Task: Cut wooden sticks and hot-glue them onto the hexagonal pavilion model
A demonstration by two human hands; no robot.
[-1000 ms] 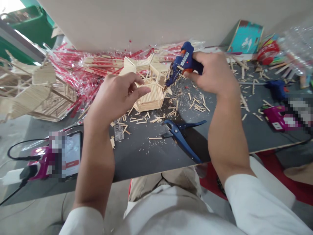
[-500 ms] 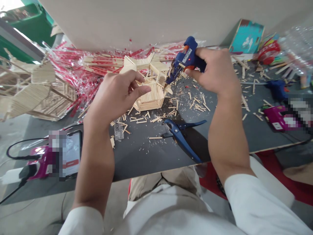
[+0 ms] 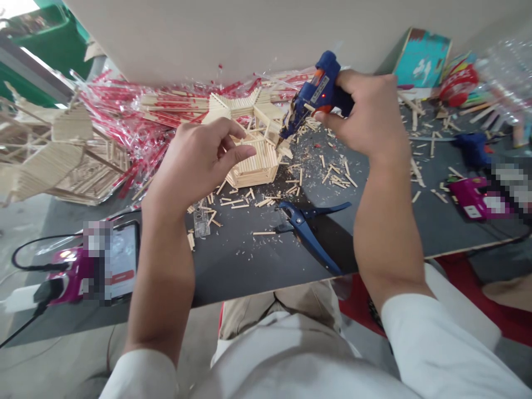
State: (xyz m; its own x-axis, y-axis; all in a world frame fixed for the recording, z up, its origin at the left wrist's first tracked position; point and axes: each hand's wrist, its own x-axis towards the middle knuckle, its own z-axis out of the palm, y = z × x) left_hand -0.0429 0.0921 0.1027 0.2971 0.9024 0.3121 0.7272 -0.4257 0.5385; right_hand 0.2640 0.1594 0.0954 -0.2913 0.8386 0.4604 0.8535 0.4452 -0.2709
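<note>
The right hand (image 3: 366,113) was clenched around the grip of a blue hot glue gun (image 3: 313,94), its nozzle angled down so that the tip sat at the far right of the stick model (image 3: 253,166). That angle appeared to bring the tip directly to the joints between the sticks. The model stood near the middle of a black work board (image 3: 249,271), just beyond the left hand (image 3: 195,166). That hand was loosely open, with its curled fingers over the near side of the model, apparently ready to steady it; contact could not be confirmed, and it grasped nothing visible. Blue-handled cutters (image 3: 305,230) lay on the board to the near right, within easy reach, among loose stick offcuts (image 3: 332,172). Red-printed plastic packets of sticks (image 3: 124,122) were heaped at the far left, behind the model.
</note>
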